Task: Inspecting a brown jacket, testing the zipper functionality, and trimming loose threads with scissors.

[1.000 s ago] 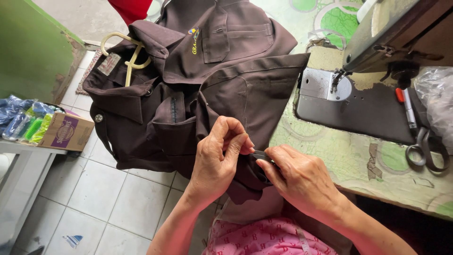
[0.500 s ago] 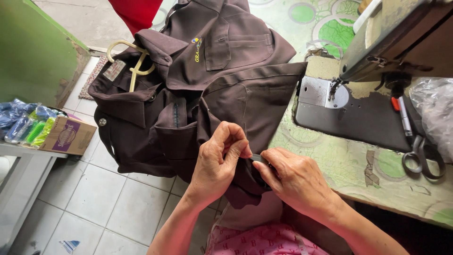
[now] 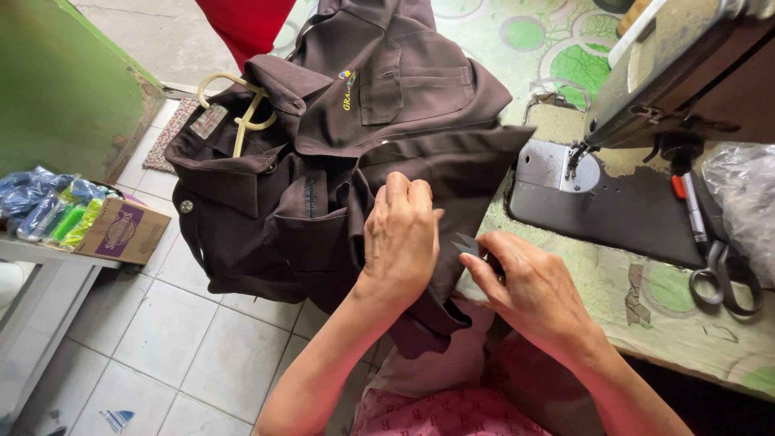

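- Pale floor tiles (image 3: 161,339) are showing at the lower left, and a table with a green-patterned covering (image 3: 686,331) is running along the right, carrying a sewing machine (image 3: 646,121).
- A dark brown garment (image 3: 323,186) is lying bunched across the table's left edge and hanging toward the floor; it is showing a collar, a flapped chest pocket with a small yellow emblem beside it, a metal snap button and a row of stitching down a front panel.
- A cream plastic hanger (image 3: 242,113) is sitting in the collar at the far left of the cloth.
- The left hand (image 3: 401,238) is pressing down on a fold of the garment, fingers curled together and gripping the fabric.
- The right hand (image 3: 533,291) is closing narrowly around small thread snips (image 3: 470,246), whose pointed blades are touching the cloth edge just beside the left hand; whether they are cutting is hard to tell.
- Large scissors (image 3: 718,278) are lying on the table at the right, well apart from both hands.
- A cardboard box (image 3: 121,232) is resting on a white shelf at the far left.
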